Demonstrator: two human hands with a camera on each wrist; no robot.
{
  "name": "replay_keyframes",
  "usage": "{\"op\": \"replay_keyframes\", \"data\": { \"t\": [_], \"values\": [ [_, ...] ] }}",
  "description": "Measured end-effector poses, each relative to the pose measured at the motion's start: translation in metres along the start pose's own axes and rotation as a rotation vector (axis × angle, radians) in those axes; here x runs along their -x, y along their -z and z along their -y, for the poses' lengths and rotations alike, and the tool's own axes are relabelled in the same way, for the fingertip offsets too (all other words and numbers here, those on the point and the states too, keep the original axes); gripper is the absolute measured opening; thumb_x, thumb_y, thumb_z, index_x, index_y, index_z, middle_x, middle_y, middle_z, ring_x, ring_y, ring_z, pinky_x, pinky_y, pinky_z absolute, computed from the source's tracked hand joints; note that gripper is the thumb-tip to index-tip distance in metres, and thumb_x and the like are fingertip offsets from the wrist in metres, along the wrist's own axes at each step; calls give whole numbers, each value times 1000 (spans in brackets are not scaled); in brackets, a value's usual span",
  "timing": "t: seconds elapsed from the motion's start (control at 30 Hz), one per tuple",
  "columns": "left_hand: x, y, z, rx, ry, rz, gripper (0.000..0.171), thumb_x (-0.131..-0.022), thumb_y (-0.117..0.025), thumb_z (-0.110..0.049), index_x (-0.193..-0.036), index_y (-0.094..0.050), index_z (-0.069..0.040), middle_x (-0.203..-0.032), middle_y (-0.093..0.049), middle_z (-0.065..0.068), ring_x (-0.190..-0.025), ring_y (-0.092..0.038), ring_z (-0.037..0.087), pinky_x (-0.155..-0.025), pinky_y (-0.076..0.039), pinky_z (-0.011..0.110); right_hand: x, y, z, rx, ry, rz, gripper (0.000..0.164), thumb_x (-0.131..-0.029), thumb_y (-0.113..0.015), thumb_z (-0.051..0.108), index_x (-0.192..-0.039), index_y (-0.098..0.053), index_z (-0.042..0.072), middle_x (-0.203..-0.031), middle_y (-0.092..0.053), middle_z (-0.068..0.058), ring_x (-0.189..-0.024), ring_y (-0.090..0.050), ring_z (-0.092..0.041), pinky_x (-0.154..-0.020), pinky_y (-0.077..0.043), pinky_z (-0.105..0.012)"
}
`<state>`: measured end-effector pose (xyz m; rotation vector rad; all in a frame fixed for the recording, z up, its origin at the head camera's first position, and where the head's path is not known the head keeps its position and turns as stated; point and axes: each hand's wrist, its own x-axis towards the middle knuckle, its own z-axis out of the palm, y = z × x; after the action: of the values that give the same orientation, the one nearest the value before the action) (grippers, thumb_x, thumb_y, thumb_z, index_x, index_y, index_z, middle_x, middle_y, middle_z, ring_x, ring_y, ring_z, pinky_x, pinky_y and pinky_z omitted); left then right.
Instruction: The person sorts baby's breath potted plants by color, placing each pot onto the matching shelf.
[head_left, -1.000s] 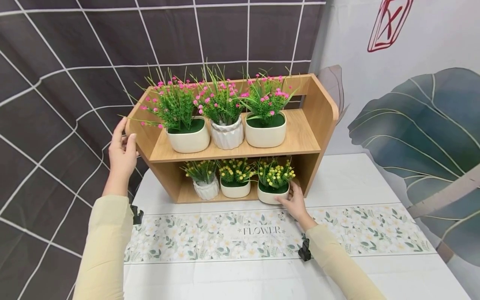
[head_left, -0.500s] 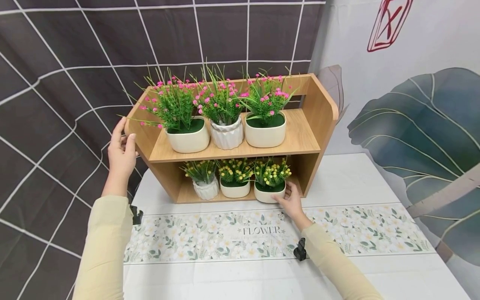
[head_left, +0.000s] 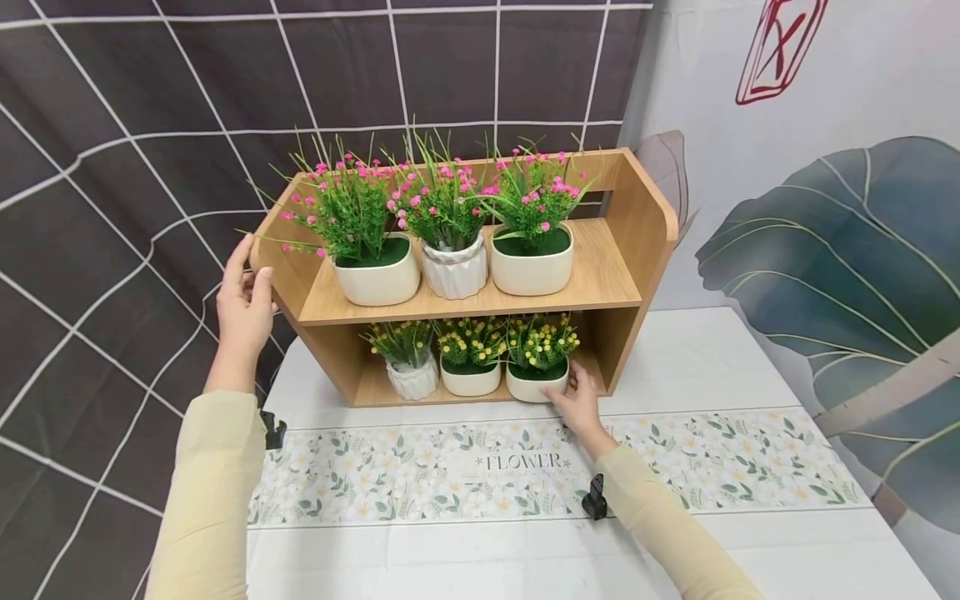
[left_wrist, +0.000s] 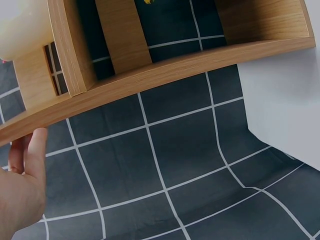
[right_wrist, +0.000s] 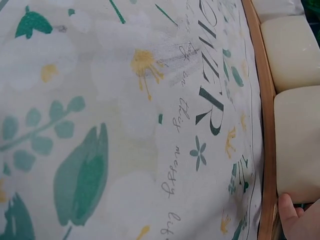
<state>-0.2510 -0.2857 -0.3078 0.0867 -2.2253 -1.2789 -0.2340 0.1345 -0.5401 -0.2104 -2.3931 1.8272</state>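
Note:
My right hand [head_left: 577, 404] holds the right end of a cream oval pot of yellow artificial flowers [head_left: 537, 387], thumb at its front. It stands on the lower level of a wooden shelf [head_left: 622, 287], beside another cream oval pot of yellow flowers [head_left: 471, 381] and a white ribbed pot [head_left: 412, 379]. In the right wrist view the held pot [right_wrist: 300, 145] and my thumb [right_wrist: 287, 207] show at the right edge. My left hand [head_left: 243, 312] rests against the shelf's outer left side. In the left wrist view, the left hand's fingertips [left_wrist: 37, 142] touch the side panel [left_wrist: 165, 75].
On the upper level stand two cream pots [head_left: 531, 271] and a white ribbed pot [head_left: 455, 271], all with pink flowers. A floral "FLOWER" runner [head_left: 450, 492] lies before the shelf on the white tablecloth [head_left: 525, 558]. Dark gridded cloth [head_left: 450, 75] hangs behind.
My right hand has moved the right-hand yellow-flower pot left and slightly back, close to the middle pot. The left hand has stayed at the shelf's side.

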Motion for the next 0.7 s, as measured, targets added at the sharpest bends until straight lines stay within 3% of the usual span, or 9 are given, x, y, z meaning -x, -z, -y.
{"op": "replay_keyframes", "data": {
  "t": [0.33, 0.7],
  "values": [
    [-1, 0, 1, -2, 20, -2, 48, -101, -41, -19, -148, -33, -27, -114, -51, 5, -90, -52, 3, -63, -44, 7, -3, -6, 1, -3, 4, -36, 73, -82, -71, 6, -139, -29, -10, -134, -33, -30, -122, -39, -41, -106, -39, -48],
    [0, 1, 0, -2, -7, -3, 48, -101, -41, -17, -148, -34, -24, -112, -52, 8, -81, -49, -5, -60, -43, 7, -8, -9, 2, -1, -24, -33, 73, -82, -70, 6, -140, -29, -11, -134, -35, -31, -122, -41, -42, -106, -40, -47]
  ]
}}
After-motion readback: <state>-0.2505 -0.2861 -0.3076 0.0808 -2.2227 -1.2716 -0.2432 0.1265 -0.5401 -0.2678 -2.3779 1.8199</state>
